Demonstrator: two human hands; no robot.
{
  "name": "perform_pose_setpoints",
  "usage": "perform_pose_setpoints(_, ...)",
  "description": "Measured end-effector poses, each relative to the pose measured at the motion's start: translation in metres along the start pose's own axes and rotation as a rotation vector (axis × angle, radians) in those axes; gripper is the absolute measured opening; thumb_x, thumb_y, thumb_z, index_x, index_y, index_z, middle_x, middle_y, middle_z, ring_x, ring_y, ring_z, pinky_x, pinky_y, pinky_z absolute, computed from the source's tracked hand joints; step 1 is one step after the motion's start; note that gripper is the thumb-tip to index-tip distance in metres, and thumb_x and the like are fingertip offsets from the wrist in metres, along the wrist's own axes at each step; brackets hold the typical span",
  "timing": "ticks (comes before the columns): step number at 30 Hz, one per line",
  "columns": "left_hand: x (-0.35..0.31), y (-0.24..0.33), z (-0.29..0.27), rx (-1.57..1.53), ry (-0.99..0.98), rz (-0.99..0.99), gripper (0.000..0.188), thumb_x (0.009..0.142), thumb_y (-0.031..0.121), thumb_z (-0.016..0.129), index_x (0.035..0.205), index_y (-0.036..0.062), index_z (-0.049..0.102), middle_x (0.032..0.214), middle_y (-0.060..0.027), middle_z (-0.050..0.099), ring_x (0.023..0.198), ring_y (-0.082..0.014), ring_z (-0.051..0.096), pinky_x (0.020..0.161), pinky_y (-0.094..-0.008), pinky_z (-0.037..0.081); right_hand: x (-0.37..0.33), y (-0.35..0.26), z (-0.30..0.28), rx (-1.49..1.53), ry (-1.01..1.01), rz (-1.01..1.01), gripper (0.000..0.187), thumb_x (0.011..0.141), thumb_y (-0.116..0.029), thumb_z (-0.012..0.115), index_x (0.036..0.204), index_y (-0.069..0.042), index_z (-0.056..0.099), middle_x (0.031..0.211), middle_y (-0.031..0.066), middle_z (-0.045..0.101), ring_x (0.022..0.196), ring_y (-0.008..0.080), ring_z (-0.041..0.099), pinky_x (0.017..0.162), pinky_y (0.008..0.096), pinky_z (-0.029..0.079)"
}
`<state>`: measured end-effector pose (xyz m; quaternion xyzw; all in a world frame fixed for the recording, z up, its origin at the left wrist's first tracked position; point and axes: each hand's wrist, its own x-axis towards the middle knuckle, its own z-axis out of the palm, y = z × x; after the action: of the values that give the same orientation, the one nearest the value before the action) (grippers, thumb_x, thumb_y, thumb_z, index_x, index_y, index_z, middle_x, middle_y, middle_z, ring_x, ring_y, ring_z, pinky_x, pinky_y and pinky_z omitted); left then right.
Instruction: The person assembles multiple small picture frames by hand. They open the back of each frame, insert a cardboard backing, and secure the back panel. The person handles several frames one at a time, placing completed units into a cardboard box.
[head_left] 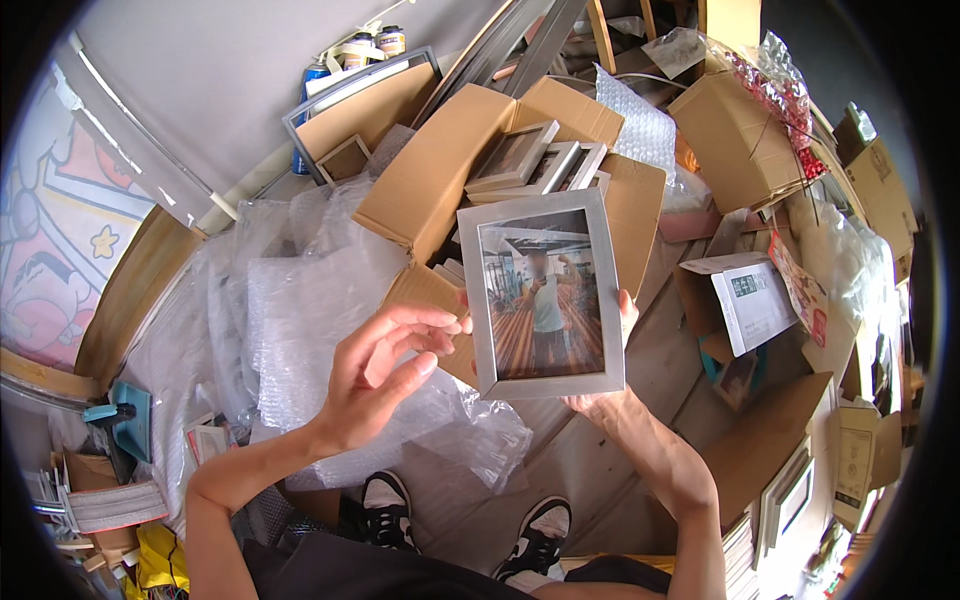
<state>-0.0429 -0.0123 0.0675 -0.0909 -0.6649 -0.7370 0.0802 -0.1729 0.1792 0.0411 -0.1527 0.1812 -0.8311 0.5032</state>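
A grey picture frame (483, 330) with a photo of a standing person behind its front is held up before me. My right hand (600, 400) grips it from behind at its lower right, and most of those fingers are hidden by it. Just off the frame's left edge, my left hand (378, 375) has its fingers loosely bent and apart, with nothing visible in them. Beyond the frame stands an opened cardboard box (440, 170), in which several more grey picture frames (515, 160) lie stacked at a slant.
Clear bubble wrap (310, 310) spreads over the floor left of the box. At the right are another cardboard box (740, 140), a white carton (755, 300) and leaning frames (790, 490). A blue dustpan (133, 420) is at the left. My shoes (540, 530) are below.
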Motion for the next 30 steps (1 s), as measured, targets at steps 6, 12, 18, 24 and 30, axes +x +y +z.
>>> perform_pose_setpoints(6, 0.007, -0.005, 0.002, 0.007, 0.043, 0.002, 0.055, 0.084, 0.010, 0.065, 0.131, -0.0013, 0.039, 0.130, -0.0137, 0.044, 0.115, -0.0249, 0.049, 0.098, -0.0404, 0.042, -0.004, 0.000, -0.001, -0.063, 0.021, -0.036, 0.097, 0.073, -0.067, 0.058, 0.139, -0.001, 0.031, 0.133, 0.0256, 0.043, 0.116, 0.0399, 0.051, 0.097, 0.0515, 0.045)
perform_pose_setpoints(12, 0.028, -0.039, 0.012, -0.311, -0.138, -0.237, 0.127, 0.064, 0.058, 0.079, 0.149, 0.0159, -0.005, 0.149, -0.0170, 0.014, 0.134, -0.0355, 0.029, 0.104, -0.0504, 0.037, -0.005, 0.010, 0.027, -0.757, 0.317, -0.213, 0.070, 0.074, -0.039, 0.079, 0.121, -0.007, 0.039, 0.125, 0.0182, 0.048, 0.114, 0.0269, 0.051, 0.094, 0.0402, 0.046)
perform_pose_setpoints(18, 0.042, -0.041, 0.006, -0.848, -0.384, -0.219, 0.120, 0.061, 0.061, 0.078, 0.145, 0.0045, 0.016, 0.143, -0.0180, 0.030, 0.130, -0.0357, 0.037, 0.107, -0.0498, 0.034, -0.017, 0.010, 0.060, -1.313, 0.326, -0.254, 0.056, 0.078, -0.019, 0.077, 0.122, -0.007, 0.044, 0.121, 0.0125, 0.040, 0.112, 0.0240, 0.046, 0.084, 0.0347, 0.046)
perform_pose_setpoints(24, 0.039, -0.030, 0.003, -0.845, -0.246, -0.222, 0.143, 0.035, 0.064, 0.086, 0.147, 0.0110, 0.015, 0.147, -0.0211, 0.025, 0.123, -0.0473, 0.038, 0.098, -0.0606, 0.040, -0.013, 0.010, 0.068, -1.411, 0.333, -0.476, 0.064, 0.067, 0.004, 0.079, 0.119, -0.005, 0.044, 0.108, 0.0086, 0.045, 0.089, 0.0170, 0.050, 0.071, 0.0304, 0.046)
perform_pose_setpoints(30, 0.042, -0.035, 0.006, -0.880, -0.285, -0.195, 0.141, 0.037, 0.062, 0.086, 0.147, 0.0106, 0.015, 0.146, -0.0215, 0.025, 0.123, -0.0470, 0.039, 0.098, -0.0605, 0.040, -0.012, 0.016, 0.057, -1.214, 0.308, -0.571, 0.060, 0.067, 0.009, 0.078, 0.115, -0.006, 0.045, 0.104, 0.0064, 0.043, 0.076, 0.0123, 0.051, 0.060, 0.0251, 0.047)
